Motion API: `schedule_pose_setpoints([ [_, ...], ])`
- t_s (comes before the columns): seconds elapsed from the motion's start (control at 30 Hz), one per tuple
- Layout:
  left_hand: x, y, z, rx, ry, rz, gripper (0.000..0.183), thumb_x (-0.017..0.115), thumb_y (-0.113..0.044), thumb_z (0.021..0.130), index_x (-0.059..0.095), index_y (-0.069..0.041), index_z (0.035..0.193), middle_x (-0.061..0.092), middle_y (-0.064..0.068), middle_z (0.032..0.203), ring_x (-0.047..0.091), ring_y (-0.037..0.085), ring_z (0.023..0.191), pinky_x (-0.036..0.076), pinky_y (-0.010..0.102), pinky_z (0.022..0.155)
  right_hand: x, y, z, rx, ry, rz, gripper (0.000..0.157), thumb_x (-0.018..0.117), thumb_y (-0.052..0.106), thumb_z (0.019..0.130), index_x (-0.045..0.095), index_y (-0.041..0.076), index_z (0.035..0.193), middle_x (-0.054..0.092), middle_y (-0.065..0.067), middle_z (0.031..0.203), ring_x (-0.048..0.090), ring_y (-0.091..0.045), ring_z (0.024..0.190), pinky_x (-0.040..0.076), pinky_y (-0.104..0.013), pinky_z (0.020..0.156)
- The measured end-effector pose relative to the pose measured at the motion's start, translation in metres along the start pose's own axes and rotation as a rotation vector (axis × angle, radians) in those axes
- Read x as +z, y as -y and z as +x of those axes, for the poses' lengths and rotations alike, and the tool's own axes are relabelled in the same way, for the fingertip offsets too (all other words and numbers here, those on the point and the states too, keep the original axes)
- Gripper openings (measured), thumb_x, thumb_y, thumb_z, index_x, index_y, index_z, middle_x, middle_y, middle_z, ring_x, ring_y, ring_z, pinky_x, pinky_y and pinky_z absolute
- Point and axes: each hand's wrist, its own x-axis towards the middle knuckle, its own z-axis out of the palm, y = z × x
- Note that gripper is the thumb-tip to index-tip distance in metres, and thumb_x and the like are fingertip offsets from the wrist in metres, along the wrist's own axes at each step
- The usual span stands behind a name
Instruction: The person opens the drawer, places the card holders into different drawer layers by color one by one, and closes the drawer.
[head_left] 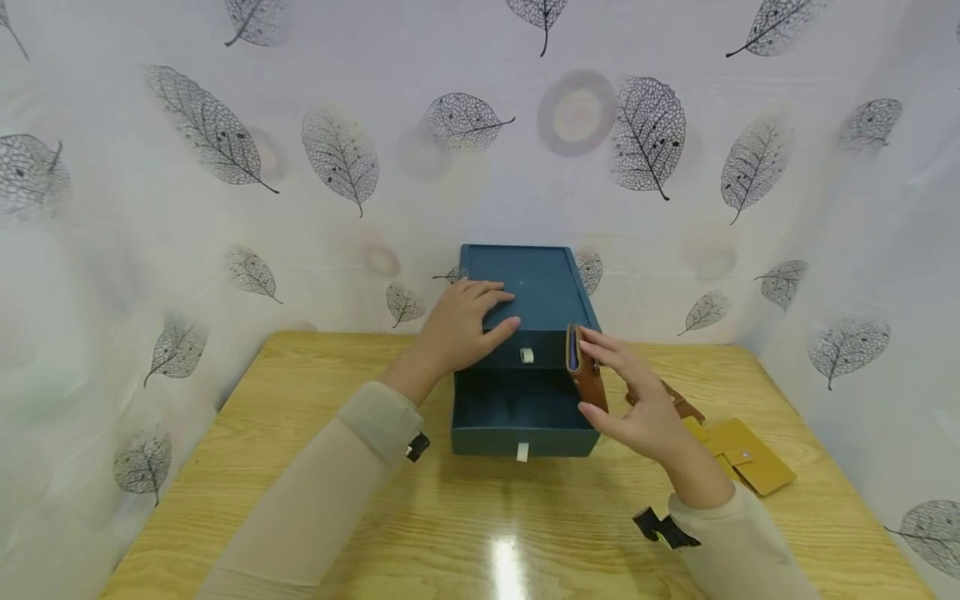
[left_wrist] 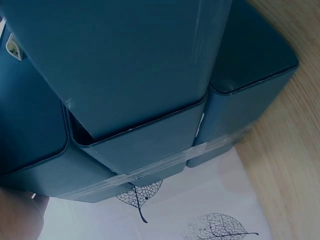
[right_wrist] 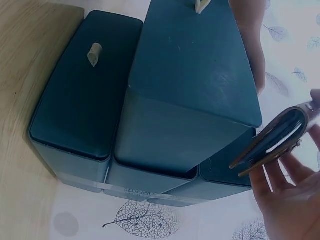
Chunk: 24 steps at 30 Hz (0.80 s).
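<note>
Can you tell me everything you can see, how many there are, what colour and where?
Drawer unit: one, dark blue, on the table
Drawers: three, dark blue, stacked in the unit, the middle one pulled out
Pull tabs: three, whitish, on the drawer fronts
Brown wallet: one, in the right hand
Brown item: one, partly hidden behind the right hand
Yellow item: at least one, on the table's right
Table: one, light wood, underneath
Backdrop: pale with dark leaf prints, behind the table
Black clips: two, by the cuffs
Sleeves: two, beige, on the arms
Left hand: one, on the unit's top
Right hand: one, holding the brown wallet
</note>
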Motion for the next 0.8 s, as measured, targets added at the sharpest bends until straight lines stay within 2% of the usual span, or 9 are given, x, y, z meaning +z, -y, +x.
schedule_pose_setpoints([
  [0.17,-0.001,0.0,0.0,-0.005,-0.002,-0.009,0.053,0.049,-0.051,0.101,0.058,-0.019,0.143,0.047,0.005,0.152,0.037,0.026,0.143,0.013,0.042,0.125,0.0,0.004,0.003,0.065,0.149,-0.08,0.071,0.08,0.006,0.082,0.051,0.007,0.146,0.039,-0.017,0.155,0.037,-0.024,0.143,0.037,-0.027,0.112],
  [0.3,0.0,0.0,0.0,0.003,-0.012,-0.017,0.053,0.049,-0.051,0.101,0.059,-0.018,0.142,0.048,0.006,0.151,0.038,0.026,0.143,0.014,0.043,0.125,0.0,0.007,0.006,0.121,0.24,-0.138,0.074,0.081,0.002,0.079,0.053,0.015,0.146,0.04,-0.01,0.156,0.038,-0.024,0.141,0.043,-0.042,0.108],
  [0.43,0.0,0.001,0.0,0.007,-0.015,-0.022,0.053,0.049,-0.05,0.101,0.059,-0.018,0.141,0.049,0.006,0.151,0.038,0.026,0.142,0.014,0.044,0.124,0.001,0.009,0.009,0.149,0.295,-0.132,0.073,0.08,0.004,0.08,0.053,0.018,0.147,0.039,-0.007,0.157,0.039,-0.026,0.14,0.046,-0.055,0.101],
  [0.6,0.001,0.001,0.001,0.005,-0.01,-0.023,0.053,0.049,-0.051,0.101,0.059,-0.018,0.142,0.048,0.006,0.151,0.038,0.026,0.143,0.013,0.043,0.125,0.001,0.009,0.01,0.145,0.347,-0.129,0.07,0.079,0.009,0.083,0.054,0.02,0.147,0.04,-0.007,0.156,0.039,-0.028,0.138,0.052,-0.051,0.093],
  [0.8,0.0,0.001,0.0,0.014,-0.006,-0.019,0.053,0.049,-0.05,0.102,0.058,-0.018,0.142,0.048,0.006,0.151,0.038,0.027,0.142,0.015,0.045,0.124,0.002,0.011,0.013,0.155,0.411,-0.124,0.066,0.077,0.014,0.086,0.054,0.024,0.146,0.04,-0.005,0.156,0.042,-0.028,0.137,0.053,-0.049,0.09],
])
